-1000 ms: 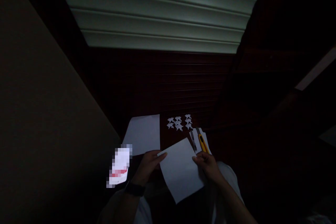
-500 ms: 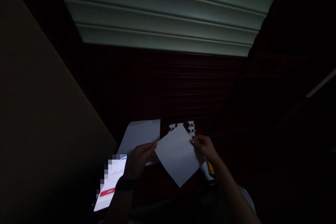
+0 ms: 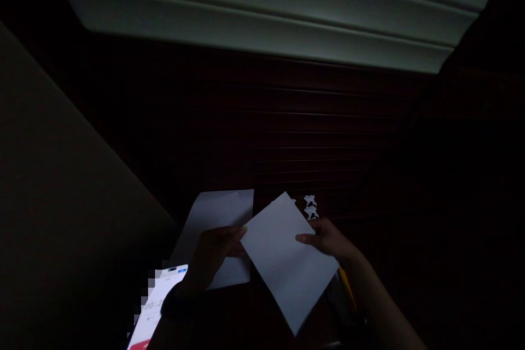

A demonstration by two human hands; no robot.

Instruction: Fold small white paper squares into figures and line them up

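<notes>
A white square sheet of paper [image 3: 287,260] hangs tilted like a diamond over the dark table. My left hand [image 3: 215,251] pinches its left corner, with a dark watch on the wrist. My right hand [image 3: 326,238] pinches its right edge. Behind the sheet, a few small white folded paper pieces [image 3: 309,206] lie on the table; the sheet hides the others.
A second white sheet [image 3: 217,219] lies flat on the table behind my left hand. A lit phone screen [image 3: 158,306] sits at the lower left. A yellow cutter [image 3: 348,287] shows under my right forearm. A pale slatted blind [image 3: 262,16] fills the top; the room is very dark.
The sheet has moved forward and up, away from my lap, and now covers most of the small paper pieces and the cutter. The camera has tipped down and closer.
</notes>
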